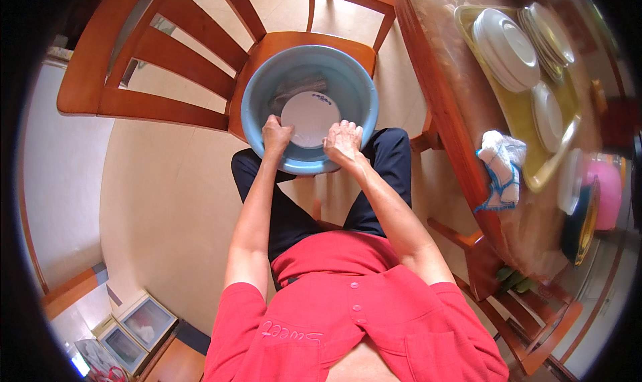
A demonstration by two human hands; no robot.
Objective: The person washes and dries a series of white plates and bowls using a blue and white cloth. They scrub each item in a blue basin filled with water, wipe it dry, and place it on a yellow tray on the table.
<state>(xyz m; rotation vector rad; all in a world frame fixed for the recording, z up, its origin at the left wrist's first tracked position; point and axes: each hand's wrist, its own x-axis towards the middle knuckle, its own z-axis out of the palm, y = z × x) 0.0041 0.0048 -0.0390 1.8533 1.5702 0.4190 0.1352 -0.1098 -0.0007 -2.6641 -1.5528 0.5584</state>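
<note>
A white plate (309, 120) with a small blue pattern near its far edge is held inside a light blue basin (364, 81). My left hand (277, 136) is closed on the plate's left edge. At the plate's near right edge, my right hand (344, 143) has its fingers curled over the rim; whether a cloth is under them is hidden. Beyond the plate, greyish, see-through shapes lie on the basin's floor, too unclear to name. The basin rests on a wooden chair (277, 42), close to my knees.
On the wooden table (461, 108) at the right is a yellow tray (518, 124) with stacks of white plates (511, 48). A white cloth with blue edging (501, 168) lies beside it. Farther right stands a pink object (606, 191). The chair's slatted back (160, 118) rises at the left.
</note>
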